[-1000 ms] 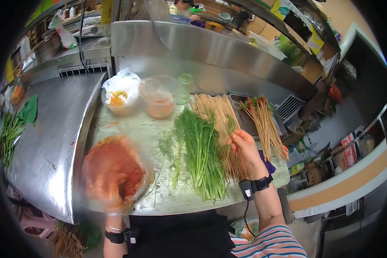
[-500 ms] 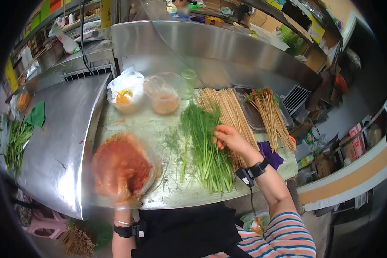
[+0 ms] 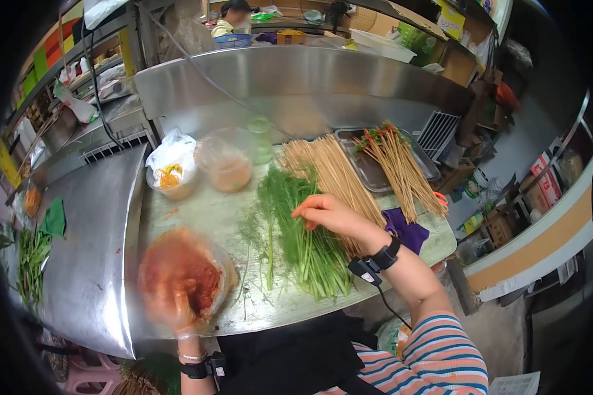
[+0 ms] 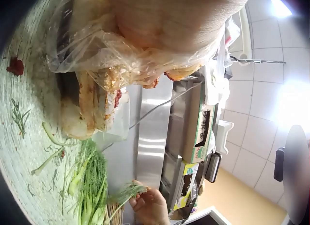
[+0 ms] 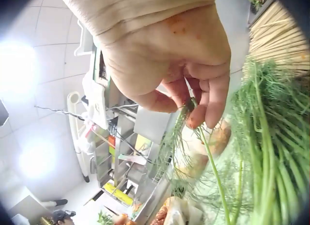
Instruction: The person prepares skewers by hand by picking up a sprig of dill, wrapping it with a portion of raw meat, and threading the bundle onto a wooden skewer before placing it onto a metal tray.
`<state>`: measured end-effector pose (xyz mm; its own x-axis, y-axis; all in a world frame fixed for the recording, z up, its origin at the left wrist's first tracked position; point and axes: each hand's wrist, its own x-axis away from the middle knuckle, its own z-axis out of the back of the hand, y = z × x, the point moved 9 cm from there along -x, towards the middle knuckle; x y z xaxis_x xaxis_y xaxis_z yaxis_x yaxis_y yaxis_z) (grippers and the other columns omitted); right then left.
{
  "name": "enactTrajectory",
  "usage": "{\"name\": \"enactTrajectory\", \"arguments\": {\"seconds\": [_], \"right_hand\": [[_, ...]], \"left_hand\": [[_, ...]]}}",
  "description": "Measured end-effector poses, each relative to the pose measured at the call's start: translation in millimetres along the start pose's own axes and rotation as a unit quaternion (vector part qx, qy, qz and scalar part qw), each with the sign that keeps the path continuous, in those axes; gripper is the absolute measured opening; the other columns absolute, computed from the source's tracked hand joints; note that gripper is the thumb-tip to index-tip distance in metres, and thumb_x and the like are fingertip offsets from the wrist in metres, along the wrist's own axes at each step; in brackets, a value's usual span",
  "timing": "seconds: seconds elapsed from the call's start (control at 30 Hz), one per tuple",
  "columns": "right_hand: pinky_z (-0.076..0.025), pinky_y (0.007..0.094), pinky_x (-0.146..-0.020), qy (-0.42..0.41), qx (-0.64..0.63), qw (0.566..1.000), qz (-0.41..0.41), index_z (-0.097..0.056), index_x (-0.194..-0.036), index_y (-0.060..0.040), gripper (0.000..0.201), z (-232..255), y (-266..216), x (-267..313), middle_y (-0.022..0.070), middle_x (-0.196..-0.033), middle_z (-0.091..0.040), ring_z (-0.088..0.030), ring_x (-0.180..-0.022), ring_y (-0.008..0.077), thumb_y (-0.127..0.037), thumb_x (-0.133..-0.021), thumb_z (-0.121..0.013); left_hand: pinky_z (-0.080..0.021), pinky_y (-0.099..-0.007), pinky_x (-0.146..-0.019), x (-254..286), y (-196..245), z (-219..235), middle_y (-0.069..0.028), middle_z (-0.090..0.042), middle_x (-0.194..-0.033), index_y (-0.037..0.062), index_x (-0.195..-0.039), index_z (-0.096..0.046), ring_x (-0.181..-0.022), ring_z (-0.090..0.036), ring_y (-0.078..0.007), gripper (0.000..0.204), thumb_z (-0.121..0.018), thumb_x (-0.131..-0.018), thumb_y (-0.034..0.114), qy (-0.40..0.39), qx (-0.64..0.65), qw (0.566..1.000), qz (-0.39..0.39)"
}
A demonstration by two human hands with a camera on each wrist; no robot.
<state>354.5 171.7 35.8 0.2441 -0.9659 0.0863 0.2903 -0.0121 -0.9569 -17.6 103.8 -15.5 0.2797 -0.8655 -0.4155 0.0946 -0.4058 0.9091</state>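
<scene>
My left hand (image 3: 186,308), in a clear plastic glove, is inside a clear-rimmed bowl (image 3: 230,276) of red minced filling (image 3: 208,284) at the front left. Glare and the bowl's wall blur its fingers; I cannot tell whether they grip the filling. Over a bunch of feathery fennel greens (image 3: 319,253), my bare right hand (image 3: 329,214) pinches a thin fennel sprig (image 5: 211,159) between thumb and fingertips. The sprig's stalk hangs down beside the bunch in the right wrist view. A loose fennel stalk (image 3: 270,257) lies between bunch and bowl.
Bamboo skewers (image 3: 339,174) lie behind the greens. More skewers with red-and-green tips (image 3: 402,178) rest across a metal tray (image 3: 377,179), near a purple cloth (image 3: 407,230). Two tubs (image 3: 178,191) and a green cup (image 3: 260,145) stand at the back. A steel counter (image 3: 89,263) adjoins on the left.
My right hand has moved left, from over the bamboo skewers to over the fennel bunch, with the sprig in its fingertips. My left hand has stayed in the bowl. The head view has shifted slightly.
</scene>
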Motion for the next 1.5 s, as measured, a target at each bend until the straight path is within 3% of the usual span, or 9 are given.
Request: {"name": "enactTrajectory", "arguments": {"seconds": [0.17, 0.2, 0.4, 0.47, 0.5, 0.73, 1.0, 1.23, 1.5], "right_hand": [[-0.048, 0.0208, -0.06, -0.056, -0.005, 0.997, 0.049, -0.063, -0.094, 0.0016, 0.014, -23.7, -37.0, 6.4, 0.0045, -0.075, -0.063, -0.062, -0.066, 0.0089, -0.008, -0.083, -0.064], [-0.048, 0.0204, -0.06, -0.071, -0.006, 0.996, 0.051, -0.062, -0.093, 0.001, 0.012, -31.6, -47.1, 7.9, 0.0042, -0.076, -0.063, -0.062, -0.066, 0.009, -0.007, -0.083, -0.064], [-0.047, 0.0193, -0.059, -0.173, -0.021, 0.981, 0.087, -0.061, -0.087, -0.0005, 0.008, -98.3, -92.7, 16.6, 0.0029, -0.077, -0.063, -0.063, -0.066, 0.0087, -0.005, -0.082, -0.065], [-0.047, 0.0198, -0.057, -0.176, -0.038, 0.978, 0.103, -0.06, -0.087, 0.001, 0.007, -115.3, -102.6, 19.9, 0.0017, -0.073, -0.062, -0.061, -0.063, 0.0066, -0.002, -0.081, -0.064], [-0.047, 0.0198, -0.057, -0.178, -0.047, 0.977, 0.103, -0.06, -0.087, 0.0009, 0.007, -121.7, -104.2, 21.4, 0.0015, -0.073, -0.062, -0.061, -0.063, 0.0062, -0.002, -0.081, -0.064], [-0.042, 0.0178, -0.057, -0.052, -0.094, 0.983, 0.149, -0.063, -0.084, -0.0025, 0.006, -133.7, -76.0, 24.5, -0.0026, -0.074, -0.059, -0.051, -0.064, 0.0032, -0.006, -0.08, -0.067], [-0.043, 0.0198, -0.06, -0.008, -0.068, 0.975, 0.211, -0.063, -0.094, -0.0013, 0.016, -118.4, -81.6, 19.1, 0.001, -0.091, -0.054, -0.05, -0.067, 0.0043, -0.003, -0.078, -0.068], [-0.049, 0.0366, -0.066, -0.074, 0.223, 0.918, 0.318, -0.055, -0.106, -0.0027, 0.04, -154.4, -110.5, 44.3, 0.0117, -0.094, -0.049, -0.058, -0.075, 0.0291, -0.005, -0.069, -0.07], [-0.049, 0.032, -0.066, 0.026, 0.247, 0.902, 0.353, -0.06, -0.098, -0.0009, 0.025, -156.2, -102.9, 45.0, 0.0116, -0.093, -0.054, -0.06, -0.077, 0.0262, -0.002, -0.073, -0.065]], "left_hand": [[-0.05, -0.0262, -0.071, 0.8, -1.3, -12.7, -0.0107, -0.062, -0.105, -0.0023, -0.118, -0.054, -0.08, -0.06, -0.0152, 0.03, -0.055, -0.088, 0.003, -0.031, 0.097, 0.992, 0.076], [-0.05, -0.027, -0.072, -3.9, 35.1, -13.9, -0.0106, -0.063, -0.102, -0.0028, -0.114, -0.057, -0.079, -0.059, -0.015, 0.031, -0.059, -0.083, 0.0, -0.01, -0.174, 0.979, -0.109], [-0.047, -0.0265, -0.057, 7.6, 100.1, -109.5, -0.0039, -0.058, -0.069, -0.003, -0.099, -0.062, -0.062, -0.056, -0.0128, 0.025, -0.068, -0.076, 0.005, -0.286, 0.03, 0.954, 0.082], [-0.044, -0.0267, -0.053, 15.4, 107.0, -124.8, -0.0039, -0.057, -0.066, 0.0, -0.091, -0.062, -0.059, -0.055, -0.0118, 0.019, -0.07, -0.075, 0.008, -0.336, -0.089, 0.936, 0.05], [-0.042, -0.0272, -0.051, 16.8, 111.0, -124.3, -0.0046, -0.057, -0.066, 0.0023, -0.089, -0.064, -0.056, -0.053, -0.0106, 0.015, -0.069, -0.076, 0.007, -0.334, -0.164, 0.928, -0.03], [-0.047, -0.0235, -0.053, 34.1, 55.5, -91.3, -0.0082, -0.062, -0.079, -0.0047, -0.093, -0.059, -0.062, -0.058, -0.0138, 0.013, -0.058, -0.08, -0.001, -0.157, 0.198, 0.925, 0.283], [-0.047, -0.0233, -0.052, 31.8, 32.4, -60.8, -0.0071, -0.06, -0.076, -0.0051, -0.098, -0.059, -0.059, -0.056, -0.0122, 0.015, -0.06, -0.084, 0.001, -0.082, 0.207, 0.934, 0.279], [-0.046, -0.0264, -0.049, 26.0, 59.1, -63.6, -0.0103, -0.061, -0.08, -0.0063, -0.1, -0.058, -0.059, -0.056, -0.0149, 0.02, -0.06, -0.081, 0.001, -0.118, 0.089, 0.978, 0.15], [-0.045, -0.0249, -0.052, 36.4, 26.1, -61.6, -0.0074, -0.06, -0.082, -0.0029, -0.106, -0.057, -0.061, -0.054, -0.0127, 0.021, -0.06, -0.086, 0.003, -0.062, 0.291, 0.905, 0.303]]}}
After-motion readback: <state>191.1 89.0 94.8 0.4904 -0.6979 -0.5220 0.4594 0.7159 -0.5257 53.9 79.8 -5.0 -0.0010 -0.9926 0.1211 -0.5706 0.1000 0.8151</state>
